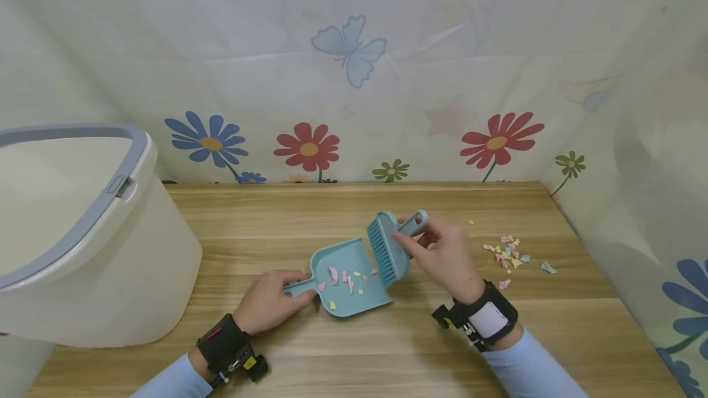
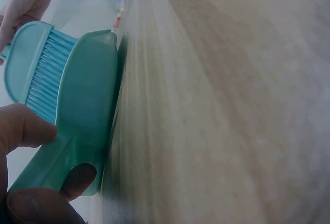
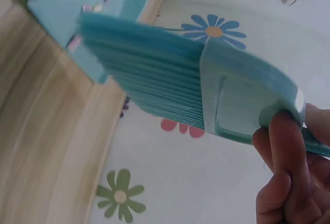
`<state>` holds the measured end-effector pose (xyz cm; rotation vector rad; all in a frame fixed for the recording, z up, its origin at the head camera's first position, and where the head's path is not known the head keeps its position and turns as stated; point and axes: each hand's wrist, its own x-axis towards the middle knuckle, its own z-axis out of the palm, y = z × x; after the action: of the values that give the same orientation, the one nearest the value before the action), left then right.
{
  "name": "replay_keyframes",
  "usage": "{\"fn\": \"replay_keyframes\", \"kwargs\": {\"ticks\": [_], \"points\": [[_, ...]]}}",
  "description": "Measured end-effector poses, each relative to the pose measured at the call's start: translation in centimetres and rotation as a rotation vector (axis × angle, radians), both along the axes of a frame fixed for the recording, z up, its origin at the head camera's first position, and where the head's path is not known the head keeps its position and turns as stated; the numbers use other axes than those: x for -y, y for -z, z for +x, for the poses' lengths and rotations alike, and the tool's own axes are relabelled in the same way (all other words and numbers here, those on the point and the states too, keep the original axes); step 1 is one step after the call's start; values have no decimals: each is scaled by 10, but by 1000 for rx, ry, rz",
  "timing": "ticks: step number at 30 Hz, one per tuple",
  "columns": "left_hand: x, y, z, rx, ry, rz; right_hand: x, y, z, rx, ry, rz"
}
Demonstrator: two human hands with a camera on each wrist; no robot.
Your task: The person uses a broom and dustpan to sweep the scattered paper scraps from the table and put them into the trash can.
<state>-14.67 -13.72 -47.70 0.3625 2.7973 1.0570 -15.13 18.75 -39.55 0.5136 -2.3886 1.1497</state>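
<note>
My left hand [image 1: 271,301] grips the handle of a blue-green dustpan [image 1: 337,257], which lies low over the wooden table with its open edge facing right. Several pink and yellow paper scraps [image 1: 350,284] lie in the pan. Between thumb and fingers, my right hand [image 1: 445,253] holds a matching small brush [image 1: 394,250]. Its bristles [image 3: 149,69] point left and overlap the pan's open edge in the head view. The left wrist view shows the dustpan [image 2: 87,90] side-on, with the brush [image 2: 44,69] behind it.
A loose pile of pink, yellow and blue scraps [image 1: 509,255] lies on the table [image 1: 442,349] right of my right hand. At the left stands a large white bin [image 1: 110,263] with a grey-blue rim. A flower-printed curtain [image 1: 409,115] hangs along the back and right side.
</note>
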Motion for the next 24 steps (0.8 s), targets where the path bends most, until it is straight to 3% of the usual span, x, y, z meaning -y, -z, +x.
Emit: {"fn": "replay_keyframes", "kwargs": {"ticks": [7,12,16,19,24], "points": [[-1,-1,0,5,-3,-3,-3,-3,0,-68,95,227],[2,-1,0,21,-12,-13,7,3,1,-19,45,318],[3,-3,0,20,-18,-5,13,4,2,46,-28,260],[3,-2,-1,5,-7,9,13,3,2,84,-41,146],[1,0,-1,1,12,15,9,4,3,38,-5,-31]]}}
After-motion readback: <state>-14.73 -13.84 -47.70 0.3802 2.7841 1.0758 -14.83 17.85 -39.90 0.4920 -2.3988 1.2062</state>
